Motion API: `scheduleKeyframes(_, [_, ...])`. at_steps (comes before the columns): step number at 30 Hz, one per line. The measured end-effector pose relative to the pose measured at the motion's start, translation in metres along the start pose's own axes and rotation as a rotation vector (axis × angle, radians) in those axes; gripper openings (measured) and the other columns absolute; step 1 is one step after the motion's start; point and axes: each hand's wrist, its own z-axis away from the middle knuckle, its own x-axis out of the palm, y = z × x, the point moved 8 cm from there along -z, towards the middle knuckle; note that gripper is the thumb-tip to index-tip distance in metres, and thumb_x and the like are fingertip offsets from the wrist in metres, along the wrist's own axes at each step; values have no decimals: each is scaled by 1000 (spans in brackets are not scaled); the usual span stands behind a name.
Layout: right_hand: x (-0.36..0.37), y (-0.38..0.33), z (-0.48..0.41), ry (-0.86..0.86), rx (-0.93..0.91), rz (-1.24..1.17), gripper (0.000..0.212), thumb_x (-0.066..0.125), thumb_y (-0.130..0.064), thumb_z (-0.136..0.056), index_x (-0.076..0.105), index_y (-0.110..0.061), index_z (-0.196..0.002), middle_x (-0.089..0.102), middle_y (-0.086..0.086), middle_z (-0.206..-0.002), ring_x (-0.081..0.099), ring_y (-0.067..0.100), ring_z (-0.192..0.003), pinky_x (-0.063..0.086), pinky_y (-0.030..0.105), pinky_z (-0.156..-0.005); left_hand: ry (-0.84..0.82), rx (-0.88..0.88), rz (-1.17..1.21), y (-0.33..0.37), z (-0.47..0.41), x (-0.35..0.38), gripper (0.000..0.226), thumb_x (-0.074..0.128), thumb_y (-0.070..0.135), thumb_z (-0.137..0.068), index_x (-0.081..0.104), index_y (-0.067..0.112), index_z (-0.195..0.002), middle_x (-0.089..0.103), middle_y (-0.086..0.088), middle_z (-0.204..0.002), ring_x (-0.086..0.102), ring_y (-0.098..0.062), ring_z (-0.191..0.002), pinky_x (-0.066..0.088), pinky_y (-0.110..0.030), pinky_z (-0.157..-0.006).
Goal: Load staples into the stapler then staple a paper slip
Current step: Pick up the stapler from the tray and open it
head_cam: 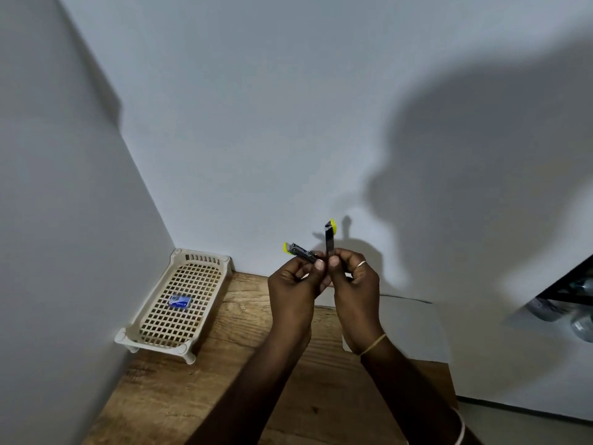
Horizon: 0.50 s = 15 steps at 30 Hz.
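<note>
A small stapler (329, 239) with yellow-green ends is held in the air above the wooden table, swung wide open. Its top arm stands upright, pinched by my right hand (353, 284). Its lower part (300, 251) points left, held by my left hand (296, 284). Both hands meet at the stapler's hinge, thumbs side by side. A small blue staple box (179, 301) lies in the beige perforated tray (154, 329) at the left. White paper (407, 326) lies on the table under and right of my right hand. Whether staples sit in the stapler cannot be seen.
The wooden table (224, 364) stands in a corner with white walls close at the left and behind. A dark shelf with bottles (574, 303) shows at the right edge. My hands cast a large shadow on the back wall.
</note>
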Motion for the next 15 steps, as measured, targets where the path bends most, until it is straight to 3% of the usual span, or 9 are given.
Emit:
scheduleKeyframes(3, [5, 8, 4, -2, 153, -233, 17, 60, -20, -101, 74, -24, -92, 78, 3, -100, 72, 14, -95, 54, 34, -84, 46, -34, 47, -5, 0, 2, 9, 68, 2, -95, 74, 2, -101, 79, -16, -96, 77, -23, -95, 63, -35, -77])
scheduleKeyframes(5, [5, 11, 5, -7, 192, -265, 17, 60, -22, -101, 75, -24, -92, 78, 3, -100, 72, 11, -93, 51, 29, -80, 74, -69, 83, -9, 0, 0, 7, 68, 2, -95, 74, 2, -100, 78, -15, -95, 77, -23, -93, 63, -35, -76])
scheduleKeyframes(10, [-2, 6, 7, -12, 141, -175, 11, 68, -26, -95, 74, -21, -103, 77, 3, -103, 70, 22, -101, 55, 42, -91, 104, -121, 175, -14, -1, -5, 6, 66, 0, -96, 73, 1, -97, 77, -15, -94, 77, -24, -93, 64, -33, -78])
scheduleKeyframes(13, [-16, -29, 6, 110, -65, -38, 21, 72, -28, -93, 68, -24, -113, 72, -7, -110, 66, 6, -102, 51, 31, -86, 109, -120, 173, -13, -2, -8, 7, 66, 1, -96, 72, 1, -97, 77, -16, -97, 77, -23, -91, 63, -30, -75])
scheduleKeyframes(15, [-22, -77, 11, 174, -437, 156, 23, 70, -25, -94, 66, -23, -116, 66, -7, -117, 62, 12, -112, 48, 29, -92, 102, -109, 147, -10, -2, -9, 8, 66, 1, -96, 73, 0, -99, 78, -15, -96, 78, -22, -90, 62, -29, -74])
